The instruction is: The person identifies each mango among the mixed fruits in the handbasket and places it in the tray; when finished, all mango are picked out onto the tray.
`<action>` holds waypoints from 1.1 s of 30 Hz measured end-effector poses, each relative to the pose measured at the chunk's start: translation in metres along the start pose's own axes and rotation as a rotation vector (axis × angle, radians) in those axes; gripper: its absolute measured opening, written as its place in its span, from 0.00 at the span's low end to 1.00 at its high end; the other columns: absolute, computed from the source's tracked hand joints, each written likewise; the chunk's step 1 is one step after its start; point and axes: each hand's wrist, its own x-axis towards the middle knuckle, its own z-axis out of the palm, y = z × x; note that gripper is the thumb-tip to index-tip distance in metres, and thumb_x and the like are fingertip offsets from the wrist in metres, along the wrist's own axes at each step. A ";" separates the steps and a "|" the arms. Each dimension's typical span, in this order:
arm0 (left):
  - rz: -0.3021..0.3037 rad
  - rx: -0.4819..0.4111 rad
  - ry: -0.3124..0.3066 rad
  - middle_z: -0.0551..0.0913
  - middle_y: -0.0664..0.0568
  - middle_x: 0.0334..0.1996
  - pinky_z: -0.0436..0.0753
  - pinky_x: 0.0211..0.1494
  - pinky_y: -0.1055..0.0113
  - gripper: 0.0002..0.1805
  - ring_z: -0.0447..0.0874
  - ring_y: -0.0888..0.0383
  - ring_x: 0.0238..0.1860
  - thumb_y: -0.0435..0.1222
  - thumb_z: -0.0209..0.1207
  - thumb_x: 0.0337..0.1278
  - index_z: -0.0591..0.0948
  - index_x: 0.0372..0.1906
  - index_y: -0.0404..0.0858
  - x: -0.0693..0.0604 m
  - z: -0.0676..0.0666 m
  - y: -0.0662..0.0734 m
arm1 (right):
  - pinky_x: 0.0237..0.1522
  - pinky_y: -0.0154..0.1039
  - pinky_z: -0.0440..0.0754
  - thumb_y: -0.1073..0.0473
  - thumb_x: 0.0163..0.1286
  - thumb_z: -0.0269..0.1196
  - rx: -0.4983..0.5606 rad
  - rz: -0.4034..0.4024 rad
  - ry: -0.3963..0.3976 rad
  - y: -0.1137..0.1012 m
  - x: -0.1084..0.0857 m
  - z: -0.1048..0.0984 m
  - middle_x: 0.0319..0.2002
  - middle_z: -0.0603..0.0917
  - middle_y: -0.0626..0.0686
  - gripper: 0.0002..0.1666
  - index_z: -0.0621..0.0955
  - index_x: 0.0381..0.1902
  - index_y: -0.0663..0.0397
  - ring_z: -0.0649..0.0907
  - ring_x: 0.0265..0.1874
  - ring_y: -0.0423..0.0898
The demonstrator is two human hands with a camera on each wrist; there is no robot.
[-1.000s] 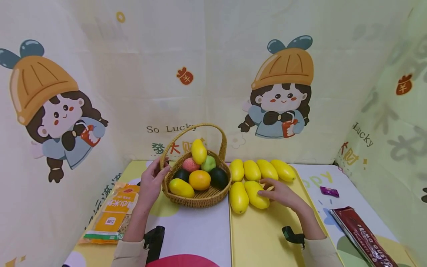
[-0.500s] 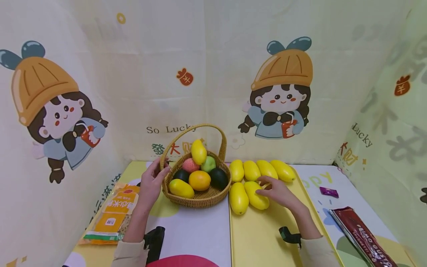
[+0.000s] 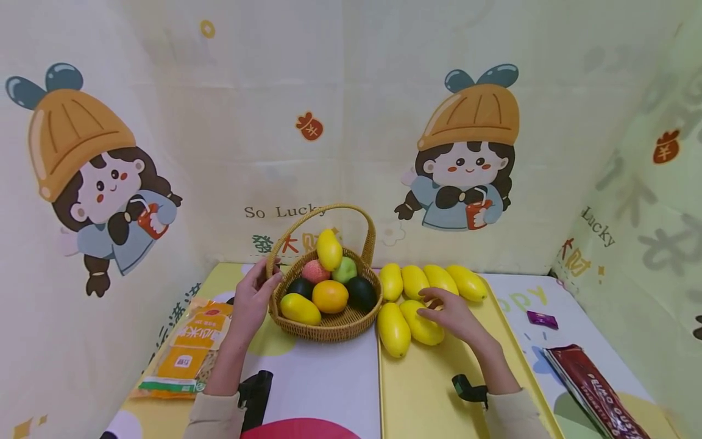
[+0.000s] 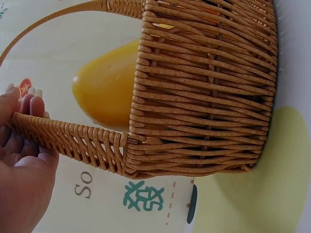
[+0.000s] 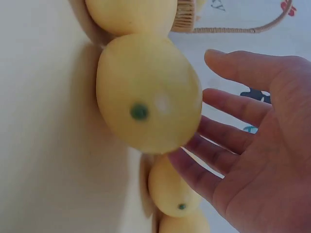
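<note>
A wicker basket [image 3: 329,332] holds a yellow mango, an orange-yellow fruit, dark avocados, a pink fruit, a green apple and a mango on top. My left hand [image 3: 253,299] has its fingers and thumb around the left side of the basket's handle; the left wrist view shows this hand [image 4: 24,165] on the handle [image 4: 68,138]. On the yellow tray [image 3: 439,390], two rows of yellow mangoes lie beside the basket. My right hand [image 3: 452,314] is over the front row's right mango [image 3: 421,323], fingers spread; in the right wrist view the hand [image 5: 257,131] has its fingertips beside that mango [image 5: 146,92].
An orange food bag [image 3: 183,360] lies at the left, by my left forearm. Right of the tray are a small purple packet [image 3: 542,320] and a dark red package [image 3: 595,390]. A printed cloth wall [image 3: 351,140] stands behind the basket and mangoes.
The front row's left mango has shifted slightly toward me. My right hand has moved slightly left. My left hand stays at the basket handle.
</note>
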 end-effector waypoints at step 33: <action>-0.057 -0.011 -0.021 0.77 0.45 0.48 0.81 0.52 0.74 0.20 0.76 0.47 0.50 0.38 0.56 0.72 0.74 0.64 0.38 -0.007 0.002 0.029 | 0.57 0.52 0.81 0.54 0.66 0.68 0.125 -0.157 0.058 -0.095 0.084 0.062 0.57 0.80 0.60 0.31 0.75 0.65 0.54 0.81 0.52 0.55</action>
